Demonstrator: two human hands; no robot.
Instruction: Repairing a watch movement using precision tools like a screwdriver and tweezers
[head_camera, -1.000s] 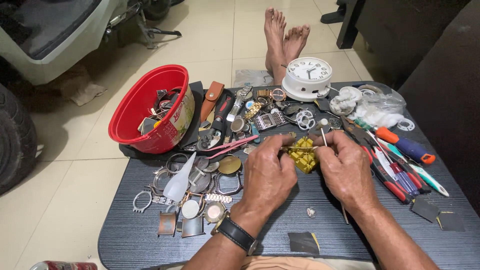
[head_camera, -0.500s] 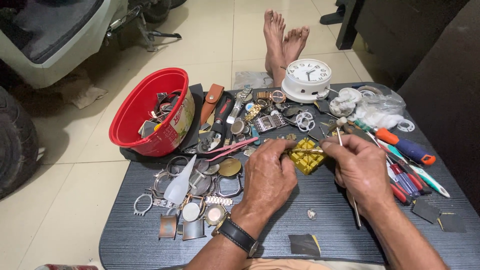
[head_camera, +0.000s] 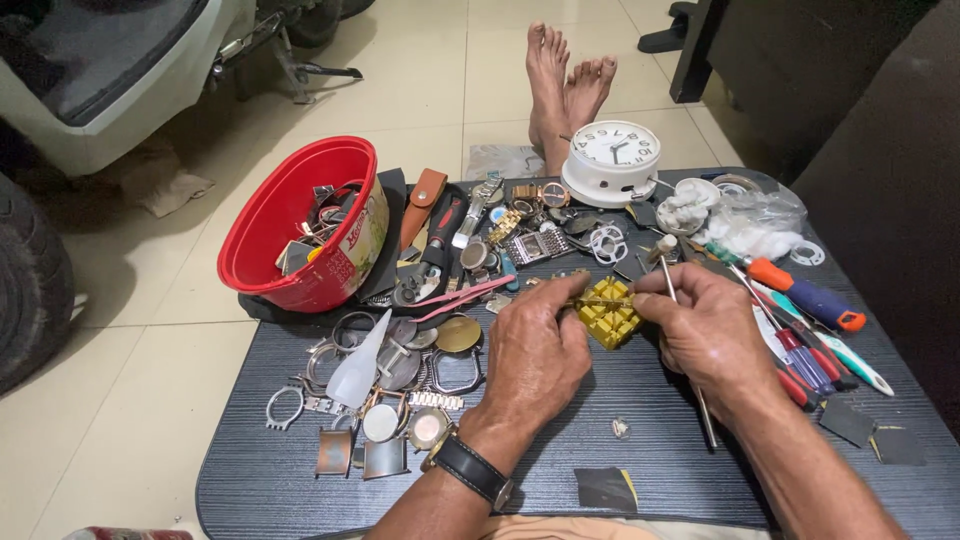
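Right hand has come back in from half a second ago and is again at the yellow block; left hand hasn't moved off it.

Packaging: red tub at the table's far left, tipped on its side, mouth facing the camera, pale label on its wall, full of watch parts. Clear plastic bag at far right, white bits inside. White clock at the far edge, between them.

Left hand: fingers curled, tips pinching the block's left side. Black watch on the wrist.
Right hand: fingers closed around a thin metal tool, thumb and forefinger at the block's right edge. Tool shaft runs under the palm and comes out below.

Block sits on the dark table, mid-table, between both hands.

Hard to read: whatever sits on top of the block is covered by fingertips. Screwdrivers partly hidden behind the right hand. Loose watch cases left of the left hand overlap too much to count.
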